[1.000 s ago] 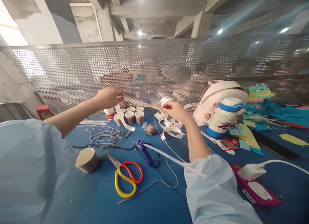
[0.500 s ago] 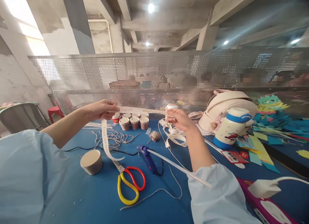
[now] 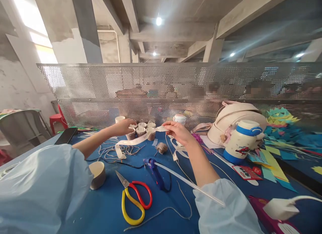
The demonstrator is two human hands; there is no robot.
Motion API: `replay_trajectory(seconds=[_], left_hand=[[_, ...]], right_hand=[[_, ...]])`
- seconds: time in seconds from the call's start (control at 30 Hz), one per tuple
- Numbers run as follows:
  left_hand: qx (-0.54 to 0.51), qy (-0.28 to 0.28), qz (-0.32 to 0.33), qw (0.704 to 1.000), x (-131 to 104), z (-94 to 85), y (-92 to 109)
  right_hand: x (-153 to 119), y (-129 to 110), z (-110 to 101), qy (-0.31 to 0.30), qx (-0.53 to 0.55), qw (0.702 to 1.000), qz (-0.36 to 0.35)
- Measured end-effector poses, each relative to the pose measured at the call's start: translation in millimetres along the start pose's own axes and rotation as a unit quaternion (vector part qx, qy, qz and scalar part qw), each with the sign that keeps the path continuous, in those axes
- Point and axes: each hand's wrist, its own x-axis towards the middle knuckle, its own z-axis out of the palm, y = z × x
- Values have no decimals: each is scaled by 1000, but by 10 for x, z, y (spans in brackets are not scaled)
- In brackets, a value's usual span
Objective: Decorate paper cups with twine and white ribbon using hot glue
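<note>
My right hand pinches a cream ribbon with printed lettering. From those fingers the ribbon runs left in front of a cluster of small bucket-like cups, and its loose end curls down over the blue table. My left hand is at the left side of this cluster, fingers bent at the rim of a cup. Whatever lies between its fingertips is hidden. Nearer to me, red-and-yellow-handled scissors lie partly open. Left of them, by my sleeve, is a larger tan round piece.
A blue glue gun with a long glue stick lies mid-table beside a twine ball. Loose cords spread behind it. Right are a white-and-blue bottle, a pink backpack and coloured paper. A perforated metal screen borders the back.
My left hand has let the ribbon go and moved right to the cups. The ribbon has dropped from its taut line and hangs loosely. My right hand has come lower and slightly left.
</note>
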Motion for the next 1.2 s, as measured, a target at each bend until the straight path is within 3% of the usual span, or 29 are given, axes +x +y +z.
replay_trajectory(seconds=[0.2, 0.37, 0.7, 1.03, 1.2], left_hand=[[-186, -99, 56, 976, 160, 437, 466], [-467, -174, 51, 865, 215, 620, 577], [-545, -191, 12, 816, 155, 586, 436], [-577, -162, -12, 800, 88, 587, 485], [-565, -159, -27, 809, 90, 548, 516]], right_hand=[[-10, 25, 8, -15, -37, 999, 3], [17, 54, -25, -18, -49, 999, -6], [68, 123, -57, -1, -53, 998, -35], [67, 126, -29, -6, -66, 996, -61], [42, 101, -3, -14, -77, 995, -67]])
